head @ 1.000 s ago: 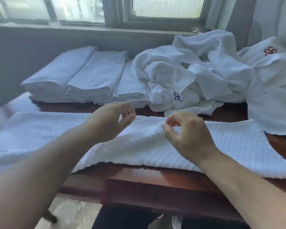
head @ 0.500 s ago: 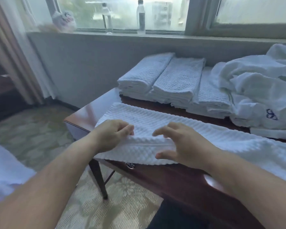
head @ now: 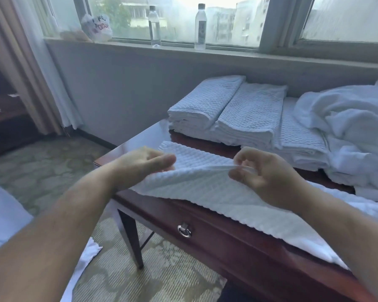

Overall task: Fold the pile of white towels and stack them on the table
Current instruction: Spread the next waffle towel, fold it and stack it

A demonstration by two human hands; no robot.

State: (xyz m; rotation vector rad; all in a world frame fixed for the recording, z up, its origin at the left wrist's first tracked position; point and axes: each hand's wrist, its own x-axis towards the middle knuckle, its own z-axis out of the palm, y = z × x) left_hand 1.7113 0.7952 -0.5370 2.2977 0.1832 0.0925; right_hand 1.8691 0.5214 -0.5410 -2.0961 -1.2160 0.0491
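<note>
Free room: bare strip of table top at centre frame, between the spread waffle towel and the folded towel stacks.
Obstacles: stacks along the table's far edge, centre right; heap of unfolded towels at right, touching the stacks.
Upper frame: two water bottles and a plastic bag on the windowsill.

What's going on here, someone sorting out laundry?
A person is folding white towels at a wooden table. Both hands hold the waffle towel spread along the front edge: the left hand and right hand lift a fold. Folded stacks sit behind; an unfolded pile waits at right.
</note>
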